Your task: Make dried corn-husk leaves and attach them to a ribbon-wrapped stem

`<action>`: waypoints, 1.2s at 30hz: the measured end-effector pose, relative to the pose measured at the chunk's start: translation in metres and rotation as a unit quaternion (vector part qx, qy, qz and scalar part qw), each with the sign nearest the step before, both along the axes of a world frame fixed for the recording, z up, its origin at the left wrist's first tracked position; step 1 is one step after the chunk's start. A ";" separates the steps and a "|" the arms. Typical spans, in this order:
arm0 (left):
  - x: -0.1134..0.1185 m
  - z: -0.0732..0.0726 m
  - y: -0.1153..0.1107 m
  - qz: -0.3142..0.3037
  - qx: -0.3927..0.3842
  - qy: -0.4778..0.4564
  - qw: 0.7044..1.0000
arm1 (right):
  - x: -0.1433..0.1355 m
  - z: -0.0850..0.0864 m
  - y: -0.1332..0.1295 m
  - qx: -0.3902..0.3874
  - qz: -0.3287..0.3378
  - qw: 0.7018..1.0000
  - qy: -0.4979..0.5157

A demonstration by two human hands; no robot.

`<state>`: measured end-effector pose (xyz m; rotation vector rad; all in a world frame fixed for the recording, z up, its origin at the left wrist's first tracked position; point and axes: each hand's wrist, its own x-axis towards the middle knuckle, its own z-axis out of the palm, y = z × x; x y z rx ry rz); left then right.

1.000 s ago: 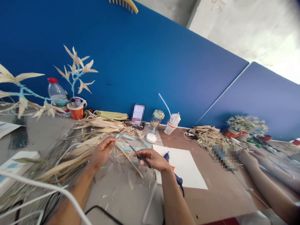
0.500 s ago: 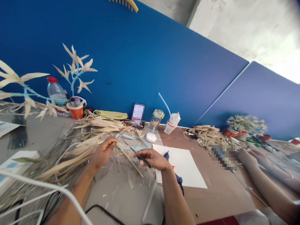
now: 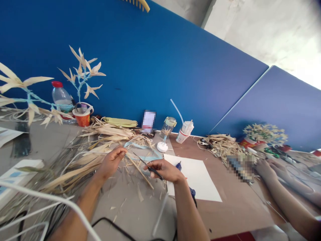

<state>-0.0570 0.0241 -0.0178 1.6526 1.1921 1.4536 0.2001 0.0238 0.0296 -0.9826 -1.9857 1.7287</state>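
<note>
My left hand (image 3: 114, 161) is closed in a pinch above the husk litter. What sits between its fingertips is too small to make out. To its right, my right hand (image 3: 165, 170) holds a slim, dark, pointed tool (image 3: 152, 170) that looks like tweezers, its tip directed toward the left fingertips. Below and between the hands lies a thin straw-coloured stalk (image 3: 140, 171). A light-blue ribbon (image 3: 145, 157) curls on the table behind them. Beyond it stands a small husk flower on a white round base (image 3: 162, 147).
Dried husks (image 3: 105, 135) are heaped behind my left hand. A blue glue gun (image 3: 192, 192) rests on white paper (image 3: 200, 177). A clear jar (image 3: 168, 124), a paper cup (image 3: 182, 134) and a phone (image 3: 148, 121) stand behind. White cables (image 3: 75, 207) cross front left; another person's hands (image 3: 268, 169) work at right.
My hands hold nearly the same pose, the tool's tip still near the left fingertips. The whole view has shifted slightly.
</note>
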 end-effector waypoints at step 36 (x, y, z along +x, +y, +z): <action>0.027 -0.005 -0.004 0.012 -0.130 -0.234 0.963 | -0.021 -0.026 0.008 0.264 -0.313 0.878 -0.247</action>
